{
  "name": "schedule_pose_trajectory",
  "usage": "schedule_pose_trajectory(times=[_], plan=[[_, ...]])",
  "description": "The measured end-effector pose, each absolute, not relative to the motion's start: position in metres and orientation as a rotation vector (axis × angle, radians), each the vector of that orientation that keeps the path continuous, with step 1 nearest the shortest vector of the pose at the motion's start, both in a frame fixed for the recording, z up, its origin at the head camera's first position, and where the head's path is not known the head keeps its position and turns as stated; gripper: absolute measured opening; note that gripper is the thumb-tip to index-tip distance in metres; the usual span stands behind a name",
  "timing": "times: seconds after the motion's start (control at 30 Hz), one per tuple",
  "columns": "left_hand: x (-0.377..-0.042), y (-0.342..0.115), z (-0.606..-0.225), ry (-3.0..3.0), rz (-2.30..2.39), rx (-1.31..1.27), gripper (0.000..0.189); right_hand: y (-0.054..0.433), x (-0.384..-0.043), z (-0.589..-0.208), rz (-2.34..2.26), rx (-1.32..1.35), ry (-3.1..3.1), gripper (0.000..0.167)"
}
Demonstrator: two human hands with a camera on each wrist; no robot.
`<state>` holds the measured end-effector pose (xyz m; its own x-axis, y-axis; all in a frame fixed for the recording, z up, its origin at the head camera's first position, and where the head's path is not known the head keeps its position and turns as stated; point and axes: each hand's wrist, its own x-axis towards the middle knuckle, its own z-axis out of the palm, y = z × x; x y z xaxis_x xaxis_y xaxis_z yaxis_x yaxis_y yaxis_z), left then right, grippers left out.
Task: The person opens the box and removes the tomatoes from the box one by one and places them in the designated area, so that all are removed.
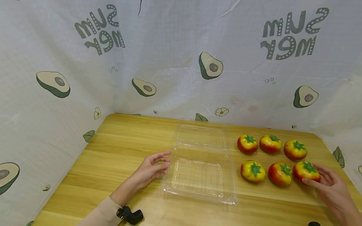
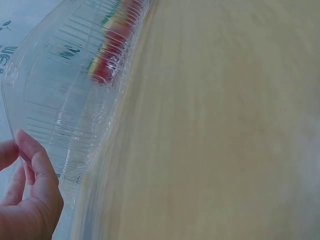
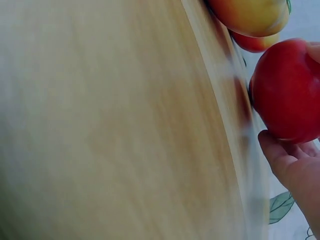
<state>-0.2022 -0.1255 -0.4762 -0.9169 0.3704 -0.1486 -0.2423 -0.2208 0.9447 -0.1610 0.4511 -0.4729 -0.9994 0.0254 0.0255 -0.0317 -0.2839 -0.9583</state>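
My left hand (image 1: 152,167) is at the left edge of an open clear plastic clamshell box (image 1: 198,196), its lid laid back. In the left wrist view, thumb and finger of the left hand (image 2: 32,195) pinch the box's rim (image 2: 6,100). At the right, my right hand (image 1: 334,189) grips a yellow-and-red persimmon (image 1: 304,171) with a green leafy top, thumb in front and fingers on the far right side. The right wrist view shows the persimmon's red underside (image 3: 287,95) between the digits of the right hand (image 3: 300,172). Whether it touches the table cannot be told.
More persimmons sit left of and behind the gripped one: two in the front row (image 1: 253,171), (image 1: 280,174) and three behind, including a back-right persimmon (image 1: 295,150). The wooden table (image 1: 118,140) meets a white printed cloth (image 1: 179,56) at its back and sides.
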Motion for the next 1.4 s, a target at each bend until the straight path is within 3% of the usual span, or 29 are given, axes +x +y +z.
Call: schedule_pose_trajectory(times=[1.4], plan=[[-0.203, -0.125, -0.477, 1.689, 2.167, 0.156, 0.052, 0.459, -0.159, -0.484, 2.489, -0.060, -1.885, 0.067]])
